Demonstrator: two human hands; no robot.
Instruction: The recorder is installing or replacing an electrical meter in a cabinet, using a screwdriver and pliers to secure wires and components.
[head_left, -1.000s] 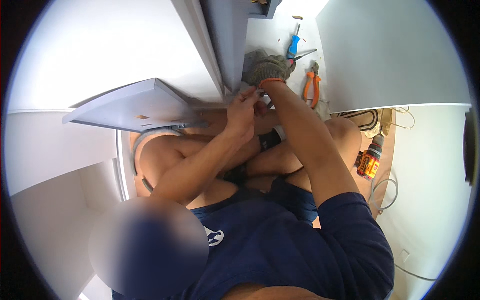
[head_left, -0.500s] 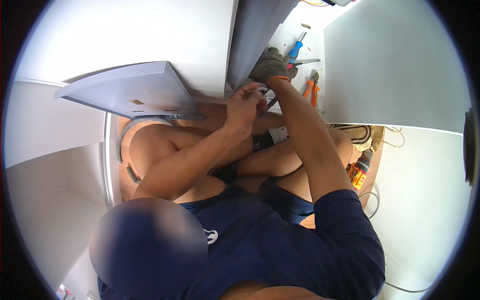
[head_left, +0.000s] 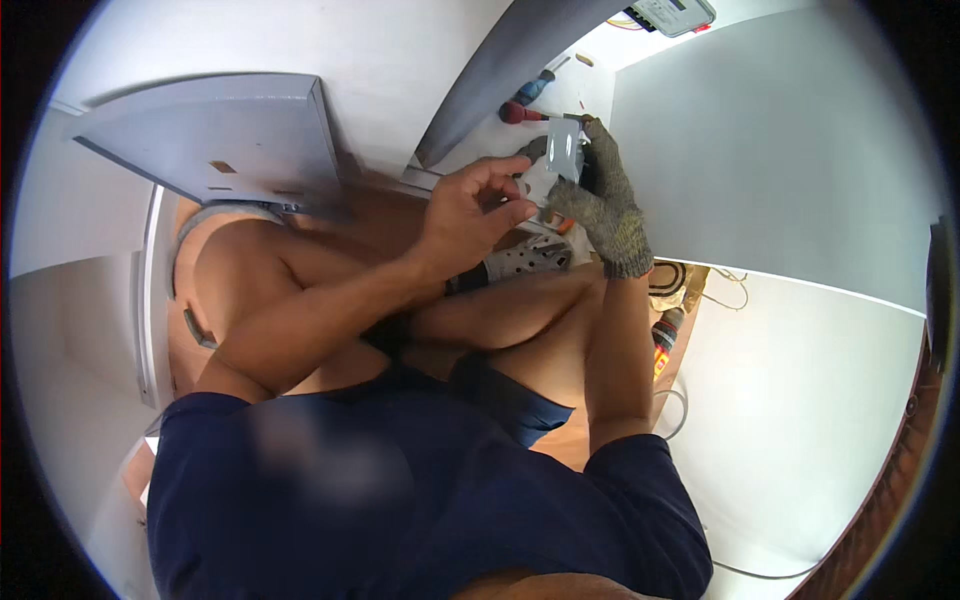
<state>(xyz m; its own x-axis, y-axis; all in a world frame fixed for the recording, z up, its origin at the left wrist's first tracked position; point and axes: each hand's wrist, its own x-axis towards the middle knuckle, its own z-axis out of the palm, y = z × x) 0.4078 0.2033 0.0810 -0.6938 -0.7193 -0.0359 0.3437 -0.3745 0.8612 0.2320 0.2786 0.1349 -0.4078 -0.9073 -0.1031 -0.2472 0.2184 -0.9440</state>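
My bare left hand [head_left: 470, 215] is curled, its thumb and fingers bent toward each other at a whitish area I cannot make out clearly. Facing it, my right hand [head_left: 612, 205] wears a grey knitted glove and grips a shiny, translucent rectangular piece [head_left: 563, 148]; dark shapes behind that piece are partly hidden. Just beyond my hands lie a screwdriver with a red handle [head_left: 518, 113] and one with a blue handle [head_left: 535, 88]. A bit of orange pliers handle [head_left: 565, 225] shows under the glove.
A grey metal door panel [head_left: 215, 140] stands at the left, and a grey upright panel [head_left: 510, 70] rises beyond my hands. White cabinet board [head_left: 760, 160] borders the right. A meter box [head_left: 675, 14] sits at the far top. My crossed legs and a drill [head_left: 664, 340] are nearer.
My right hand has drawn back from behind the grey panel and turned, now showing the translucent piece. The left hand stays close by. The whole view has shifted, and the pliers are mostly covered.
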